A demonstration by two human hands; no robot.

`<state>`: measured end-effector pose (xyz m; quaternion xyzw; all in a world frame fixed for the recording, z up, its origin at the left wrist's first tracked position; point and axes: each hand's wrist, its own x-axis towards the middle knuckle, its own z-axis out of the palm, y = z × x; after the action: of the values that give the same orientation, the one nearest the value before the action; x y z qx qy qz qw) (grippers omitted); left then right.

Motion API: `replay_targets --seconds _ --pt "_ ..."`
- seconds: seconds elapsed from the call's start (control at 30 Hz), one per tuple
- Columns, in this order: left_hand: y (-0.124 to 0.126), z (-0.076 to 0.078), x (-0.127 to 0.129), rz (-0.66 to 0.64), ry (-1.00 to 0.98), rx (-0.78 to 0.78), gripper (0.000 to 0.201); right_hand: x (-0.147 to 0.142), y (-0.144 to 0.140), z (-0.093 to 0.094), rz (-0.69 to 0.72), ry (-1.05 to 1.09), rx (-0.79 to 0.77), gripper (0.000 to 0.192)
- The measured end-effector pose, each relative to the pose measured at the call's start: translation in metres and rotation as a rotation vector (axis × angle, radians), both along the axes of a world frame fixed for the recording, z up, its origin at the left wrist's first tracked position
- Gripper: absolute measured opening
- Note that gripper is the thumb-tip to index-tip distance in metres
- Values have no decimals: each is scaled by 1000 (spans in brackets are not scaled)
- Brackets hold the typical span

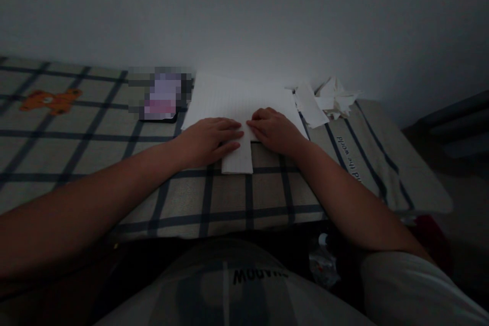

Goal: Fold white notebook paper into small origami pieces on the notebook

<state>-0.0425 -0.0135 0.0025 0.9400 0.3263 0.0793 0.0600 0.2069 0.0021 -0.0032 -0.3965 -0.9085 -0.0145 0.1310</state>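
A white folded paper strip (237,160) lies lengthwise before me, its near end pointing at my body. Its upper part overlaps white lined sheets (214,94) spread against the wall. My left hand (210,140) rests on the strip from the left, palm down, with fingers stretched out and slightly apart. From the other side my right hand (275,131) touches the strip's right edge. Its fingers are bent and pressed together there, though the exact grip is partly hidden.
A checked cloth (183,198) covers the table. A phone (162,97), pixelated, lies left of the sheets, beyond it an orange bear-shaped patch (49,101). To the right are a smaller paper piece (311,105) and folded paper shapes (336,98). A grey wall (244,15) stands behind.
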Motion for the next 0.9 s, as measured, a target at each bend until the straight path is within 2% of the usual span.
replay_targets --seconds 0.3,0.9 --pt "-1 -1 -1 -12 -8 -19 57 0 -2 0 -7 -73 35 40" --pt "-4 -1 -1 22 31 -33 57 1 -2 2 -1 -50 11 37"
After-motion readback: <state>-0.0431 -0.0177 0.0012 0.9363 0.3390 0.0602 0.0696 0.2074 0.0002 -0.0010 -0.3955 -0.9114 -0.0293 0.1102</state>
